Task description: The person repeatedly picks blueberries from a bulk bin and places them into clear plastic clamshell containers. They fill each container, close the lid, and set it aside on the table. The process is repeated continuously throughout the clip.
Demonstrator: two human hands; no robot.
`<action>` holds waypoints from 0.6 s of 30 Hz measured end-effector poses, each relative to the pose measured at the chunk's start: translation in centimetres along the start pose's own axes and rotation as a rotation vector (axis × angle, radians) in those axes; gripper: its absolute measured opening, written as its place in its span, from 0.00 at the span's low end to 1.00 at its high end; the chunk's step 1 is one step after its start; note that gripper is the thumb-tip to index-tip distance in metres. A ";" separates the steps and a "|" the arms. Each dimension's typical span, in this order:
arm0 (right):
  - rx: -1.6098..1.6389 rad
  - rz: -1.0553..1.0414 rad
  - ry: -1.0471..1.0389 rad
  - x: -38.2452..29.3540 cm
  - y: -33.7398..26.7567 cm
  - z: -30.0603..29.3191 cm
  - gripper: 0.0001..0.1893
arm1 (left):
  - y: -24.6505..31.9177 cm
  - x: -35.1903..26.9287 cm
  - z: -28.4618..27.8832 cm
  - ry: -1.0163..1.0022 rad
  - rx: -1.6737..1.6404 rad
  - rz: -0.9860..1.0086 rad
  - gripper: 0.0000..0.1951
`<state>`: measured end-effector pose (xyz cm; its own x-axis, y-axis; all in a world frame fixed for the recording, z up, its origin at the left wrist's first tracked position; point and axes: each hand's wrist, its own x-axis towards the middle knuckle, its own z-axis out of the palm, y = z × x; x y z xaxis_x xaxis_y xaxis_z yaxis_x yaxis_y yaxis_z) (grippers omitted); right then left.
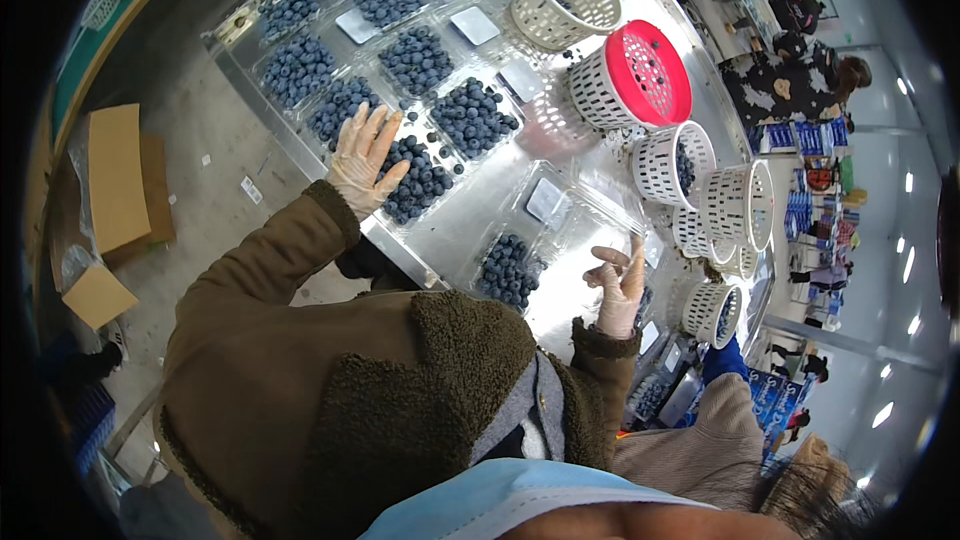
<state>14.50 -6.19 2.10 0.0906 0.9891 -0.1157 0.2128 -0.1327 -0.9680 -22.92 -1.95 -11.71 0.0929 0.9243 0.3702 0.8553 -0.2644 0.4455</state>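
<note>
My left hand (364, 161) wears a thin translucent glove. Its fingers are spread over blueberries (420, 184) heaped at the near edge of the metal table (450, 240), and its thumb lies against them. My right hand (621, 300), gloved likewise, is raised at the right with bent fingers apart and nothing visible between them. Left of it, a clear plastic clamshell (581, 199) lies near a partly filled batch of blueberries (510, 270). Beyond my left hand sit several filled punnets, among them one of heaped blueberries (472, 116) with loose berries beside it.
White slotted baskets (739, 202) and a beige basket (566, 0) line the far side. A red perforated basket (656, 75) rests tilted on a white one. At right, a co-worker's blue-gloved hand (724, 360) touches a basket (705, 311). Cardboard (120, 176) lies on the floor at left.
</note>
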 end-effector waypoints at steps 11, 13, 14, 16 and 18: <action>0.069 0.017 -0.092 3.3 -2.2 10.8 0.36 | -0.1 0.7 -1.2 -0.177 -0.210 0.039 0.35; 0.127 0.017 -0.110 4.9 -3.6 13.7 0.37 | -1.1 0.9 -1.6 -0.041 -0.459 0.315 0.31; 0.113 -0.009 -0.137 5.9 -4.4 14.9 0.37 | -1.8 0.7 -2.3 -0.183 -0.548 0.234 0.31; 0.158 -0.048 -0.121 7.8 -6.0 17.4 0.37 | -4.1 1.5 -3.6 -0.146 -0.663 0.285 0.26; 0.127 -0.068 -0.071 9.9 -7.6 19.3 0.36 | -7.6 2.7 -5.2 -0.049 -0.550 0.228 0.25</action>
<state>-5.04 5.86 4.01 0.0106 0.9981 -0.0601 0.0907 -0.0608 -0.9940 -31.81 1.07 -9.85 0.2775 0.8355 0.4743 0.4228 -0.5496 0.7206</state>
